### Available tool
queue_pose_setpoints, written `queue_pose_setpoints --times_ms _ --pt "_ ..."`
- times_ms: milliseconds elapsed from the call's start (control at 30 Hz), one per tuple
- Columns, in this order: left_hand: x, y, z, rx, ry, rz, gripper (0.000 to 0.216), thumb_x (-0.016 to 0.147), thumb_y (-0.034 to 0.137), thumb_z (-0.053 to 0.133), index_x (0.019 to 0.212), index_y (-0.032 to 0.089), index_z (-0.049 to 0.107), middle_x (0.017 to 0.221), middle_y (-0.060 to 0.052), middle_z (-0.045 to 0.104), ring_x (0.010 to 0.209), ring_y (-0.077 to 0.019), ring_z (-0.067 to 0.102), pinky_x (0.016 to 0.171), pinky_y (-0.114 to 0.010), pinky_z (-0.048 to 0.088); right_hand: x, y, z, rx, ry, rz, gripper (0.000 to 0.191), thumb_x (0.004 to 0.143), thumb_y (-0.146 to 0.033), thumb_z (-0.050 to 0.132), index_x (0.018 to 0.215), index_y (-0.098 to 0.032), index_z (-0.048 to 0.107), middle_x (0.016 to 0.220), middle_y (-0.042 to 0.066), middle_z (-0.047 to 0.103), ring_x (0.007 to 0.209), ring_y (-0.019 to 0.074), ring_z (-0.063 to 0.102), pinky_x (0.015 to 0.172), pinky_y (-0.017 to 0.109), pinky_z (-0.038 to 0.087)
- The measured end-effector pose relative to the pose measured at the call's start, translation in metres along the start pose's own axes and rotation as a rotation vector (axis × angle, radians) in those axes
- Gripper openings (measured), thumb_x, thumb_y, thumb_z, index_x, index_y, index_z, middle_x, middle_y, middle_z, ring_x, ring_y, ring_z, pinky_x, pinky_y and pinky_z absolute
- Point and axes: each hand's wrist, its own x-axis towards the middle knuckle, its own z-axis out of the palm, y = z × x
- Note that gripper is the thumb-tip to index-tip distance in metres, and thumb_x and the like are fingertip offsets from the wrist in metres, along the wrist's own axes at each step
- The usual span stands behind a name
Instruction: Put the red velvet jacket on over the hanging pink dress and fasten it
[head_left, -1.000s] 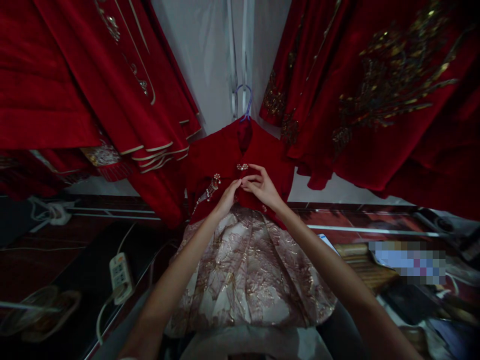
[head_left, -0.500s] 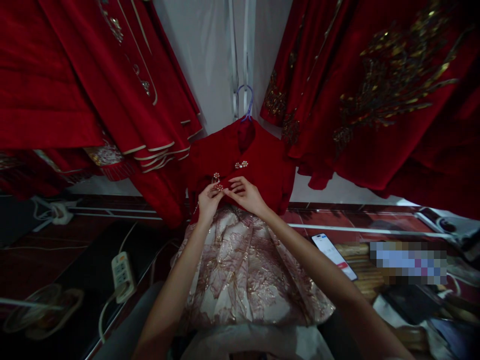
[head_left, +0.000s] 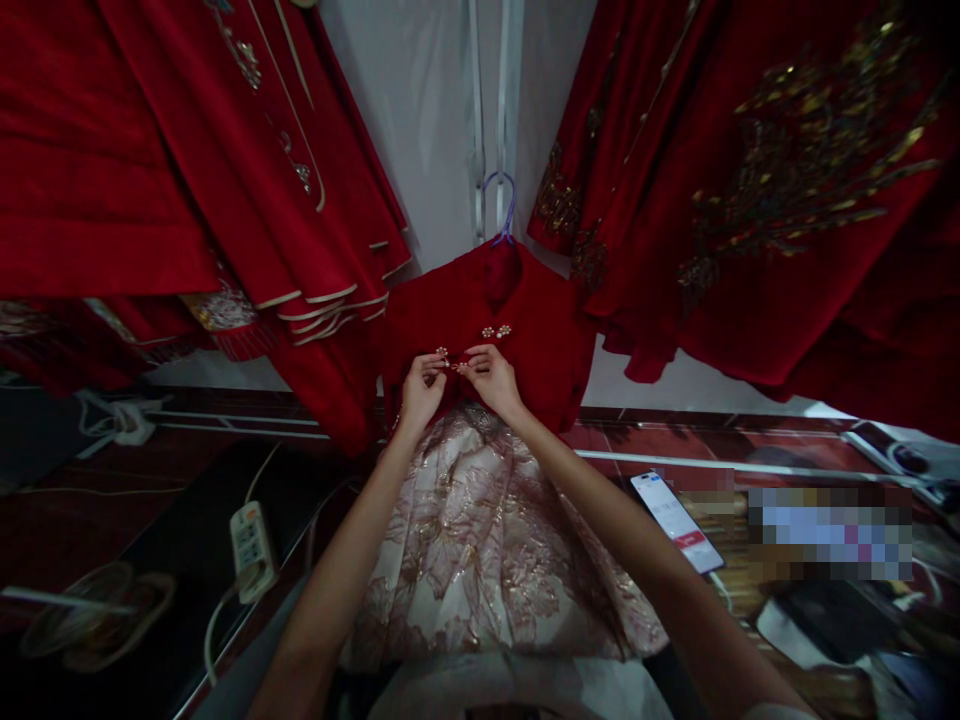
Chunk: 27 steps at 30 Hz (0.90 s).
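A small red dress [head_left: 540, 330] with a pale gold brocade skirt [head_left: 480, 550] hangs from a purple hanger [head_left: 501, 205] on the white wall. A pearl clasp [head_left: 496, 331] sits closed near its collar. Lower on the bodice, my left hand [head_left: 420, 392] and my right hand [head_left: 486, 378] meet at a second pearl clasp [head_left: 445, 355]. Both hands pinch at this clasp with curled fingers, thumb and forefinger together.
Large red embroidered garments [head_left: 750, 180] hang at right and more red garments [head_left: 150, 170] at left. A white power strip [head_left: 250, 535] with its cord lies on the dark floor at left. A phone [head_left: 676, 520] with a lit screen lies at right.
Both hands have shifted left and slightly down from the upper pearl clasp to the second one. The phone at right has come into full view.
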Motion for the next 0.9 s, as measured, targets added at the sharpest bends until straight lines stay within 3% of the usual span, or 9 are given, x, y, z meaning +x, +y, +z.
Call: queue_pose_setpoints --times_ms 233,500,900 --pt "0.01 0.001 0.009 -0.047 -0.026 -0.005 0.026 0.066 0.005 0.056 0.09 0.016 0.059 0.091 -0.005 0.068 0.082 -0.0135 0.064 0.077 -0.028 0.049 0.009 0.003 0.007 -0.036 0.007 -0.048 0.025 0.072 -0.02 0.063 0.095 -0.018 0.055 0.077 -0.001 0.061 0.067 0.0104 0.06 0.062 0.022 0.051" --pt "0.01 0.007 0.008 -0.046 -0.024 -0.027 0.023 0.068 0.028 0.07 0.087 0.015 0.067 0.086 -0.007 0.07 0.077 -0.0145 0.064 0.077 -0.028 0.05 0.007 0.001 0.009 -0.056 0.038 -0.078 0.021 0.075 -0.021 0.059 0.095 -0.018 0.055 0.081 0.001 0.06 0.071 0.0104 0.059 0.066 0.023 0.051" --pt "0.011 0.014 0.002 0.066 -0.075 0.008 0.021 0.069 0.028 0.069 0.086 0.016 0.071 0.083 -0.006 0.072 0.076 -0.0157 0.066 0.078 -0.029 0.052 0.007 0.002 0.01 -0.001 0.064 -0.111 0.019 0.075 -0.021 0.059 0.093 -0.018 0.055 0.083 0.001 0.059 0.072 0.0106 0.058 0.068 0.023 0.051"
